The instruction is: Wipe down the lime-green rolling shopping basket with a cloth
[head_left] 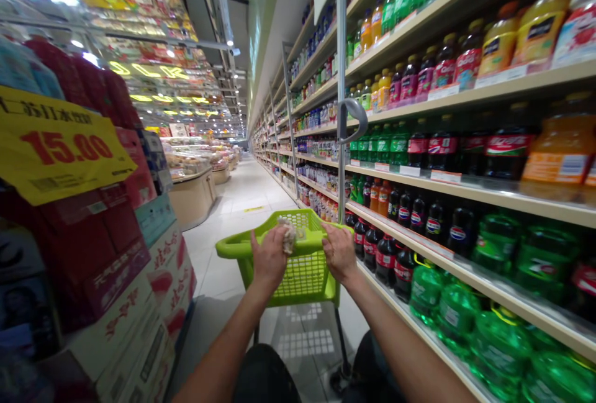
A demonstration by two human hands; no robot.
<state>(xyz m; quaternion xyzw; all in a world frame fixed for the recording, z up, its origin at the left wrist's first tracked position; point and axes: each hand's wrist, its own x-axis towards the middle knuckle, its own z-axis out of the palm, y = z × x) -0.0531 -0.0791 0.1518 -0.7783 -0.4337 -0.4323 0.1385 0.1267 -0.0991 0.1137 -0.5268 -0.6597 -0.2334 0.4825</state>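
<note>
A lime-green shopping cart (305, 276) stands in the aisle just ahead of me. My left hand (269, 259) is closed around its handle bar and also clutches a crumpled whitish paper or cloth (288, 235). My right hand (339, 253) grips the same bar a little to the right. The basket looks empty through its mesh.
Shelves of soda and juice bottles (447, 142) run along the right, with a metal pole (342, 80) close to the cart. On the left stand stacked red drink cartons (116, 254) under a yellow 15.00 price sign (56, 145). The tiled aisle (251, 192) stretches ahead past display counters.
</note>
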